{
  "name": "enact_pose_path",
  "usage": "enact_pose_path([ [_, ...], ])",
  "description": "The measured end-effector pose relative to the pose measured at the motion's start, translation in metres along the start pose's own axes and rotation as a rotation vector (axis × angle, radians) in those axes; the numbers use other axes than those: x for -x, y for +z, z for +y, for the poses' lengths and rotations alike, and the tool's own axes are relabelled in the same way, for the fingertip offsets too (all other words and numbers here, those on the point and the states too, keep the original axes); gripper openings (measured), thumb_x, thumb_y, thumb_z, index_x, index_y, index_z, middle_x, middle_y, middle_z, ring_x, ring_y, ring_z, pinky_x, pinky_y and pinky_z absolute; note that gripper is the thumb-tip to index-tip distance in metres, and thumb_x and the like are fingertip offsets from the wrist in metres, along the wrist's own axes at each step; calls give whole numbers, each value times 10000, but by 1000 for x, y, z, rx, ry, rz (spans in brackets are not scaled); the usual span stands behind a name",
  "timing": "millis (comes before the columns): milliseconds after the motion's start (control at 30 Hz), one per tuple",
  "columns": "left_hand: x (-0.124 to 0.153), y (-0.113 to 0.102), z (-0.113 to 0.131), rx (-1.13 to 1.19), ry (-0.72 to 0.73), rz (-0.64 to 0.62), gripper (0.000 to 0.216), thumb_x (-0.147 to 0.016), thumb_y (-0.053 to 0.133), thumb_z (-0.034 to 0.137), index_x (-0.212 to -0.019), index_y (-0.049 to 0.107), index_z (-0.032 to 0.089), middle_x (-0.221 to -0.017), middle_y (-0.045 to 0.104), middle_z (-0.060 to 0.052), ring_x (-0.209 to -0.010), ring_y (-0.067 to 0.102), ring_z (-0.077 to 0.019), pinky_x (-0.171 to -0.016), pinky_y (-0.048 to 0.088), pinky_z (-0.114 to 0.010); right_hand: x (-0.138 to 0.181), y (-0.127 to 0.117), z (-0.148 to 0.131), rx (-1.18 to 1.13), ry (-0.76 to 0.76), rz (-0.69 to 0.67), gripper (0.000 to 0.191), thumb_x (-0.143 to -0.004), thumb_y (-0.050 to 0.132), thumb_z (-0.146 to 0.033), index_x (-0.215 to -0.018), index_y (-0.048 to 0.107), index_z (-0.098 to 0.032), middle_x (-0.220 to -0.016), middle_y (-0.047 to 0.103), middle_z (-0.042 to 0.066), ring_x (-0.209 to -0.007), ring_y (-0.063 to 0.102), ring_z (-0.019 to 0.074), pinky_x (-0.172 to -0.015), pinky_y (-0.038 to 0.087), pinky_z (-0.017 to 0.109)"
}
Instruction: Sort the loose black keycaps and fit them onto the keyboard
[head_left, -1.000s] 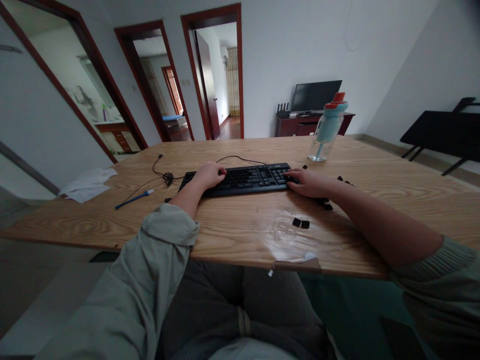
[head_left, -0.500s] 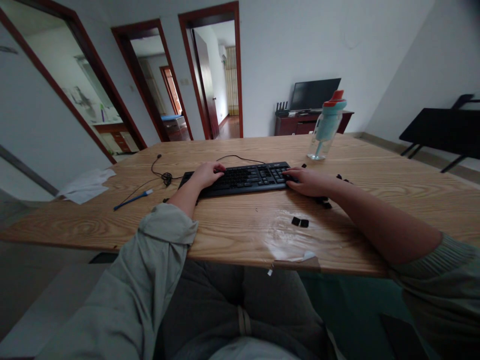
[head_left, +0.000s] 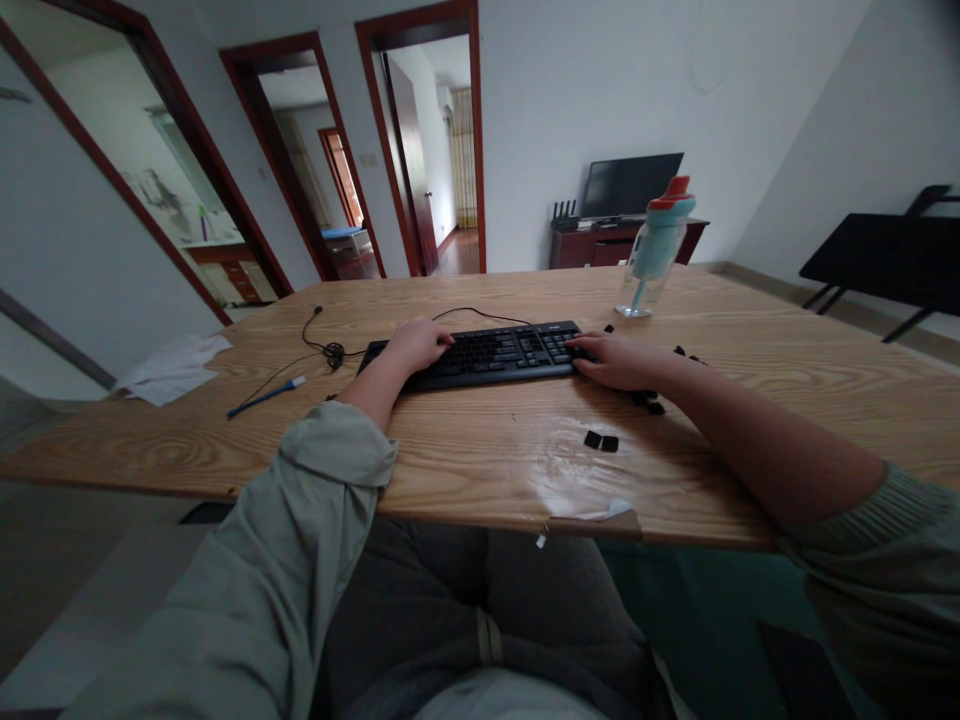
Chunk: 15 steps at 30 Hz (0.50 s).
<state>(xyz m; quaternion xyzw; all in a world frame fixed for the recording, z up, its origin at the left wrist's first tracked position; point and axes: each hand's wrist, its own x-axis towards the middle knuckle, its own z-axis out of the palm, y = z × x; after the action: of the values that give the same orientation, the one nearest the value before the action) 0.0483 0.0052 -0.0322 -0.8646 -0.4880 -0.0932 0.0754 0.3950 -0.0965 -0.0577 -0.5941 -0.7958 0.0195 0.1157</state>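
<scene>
A black computer keyboard (head_left: pixel 499 355) lies across the table in front of me, with gaps among its keys. My left hand (head_left: pixel 415 347) rests over its left part, fingers bent together and pointing down at the keys; whatever they pinch is hidden. My right hand (head_left: pixel 611 360) is at the right end, with the fingers over the number pad and the thumb at the near edge, gripping the keyboard. Two loose black keycaps (head_left: pixel 601 441) lie on the near side of the table. More small black pieces (head_left: pixel 649 402) are partly covered by my right hand.
A blue brush (head_left: pixel 266 397) and a coiled black cable (head_left: pixel 332 353) lie left of the keyboard. White tissues (head_left: pixel 174 368) are at the table's left edge. A clear bottle with a red and teal lid (head_left: pixel 654 250) stands at the back right. Clear film (head_left: pixel 570 470) covers the near edge.
The fingers of my left hand have drawn closer together and tipped down onto the keys. My right hand and the keyboard stay almost in place.
</scene>
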Motion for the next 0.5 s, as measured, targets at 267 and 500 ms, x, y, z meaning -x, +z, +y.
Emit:
enact_pose_path([
  [267,4,2,23,-210,18,-25,331,-864,537,191,-1075,779,272,-1059,752,-99,-1044,640,-278,-943,445,-402,0,-2,-1,17,0,-19,517,-909,492,-397,-1387,578,-218,-1422,583,94,-1281,556,320,-1120,414,446],
  [500,14,1,9,42,-128,98,397,-898,467,193,-1181,738,256,-1174,735,-63,-1058,662,-242,-918,495,-345,2,0,-3,20,-9,-5,518,-919,481,-395,-1393,568,-204,-1439,566,103,-1296,549,294,-1126,406,416],
])
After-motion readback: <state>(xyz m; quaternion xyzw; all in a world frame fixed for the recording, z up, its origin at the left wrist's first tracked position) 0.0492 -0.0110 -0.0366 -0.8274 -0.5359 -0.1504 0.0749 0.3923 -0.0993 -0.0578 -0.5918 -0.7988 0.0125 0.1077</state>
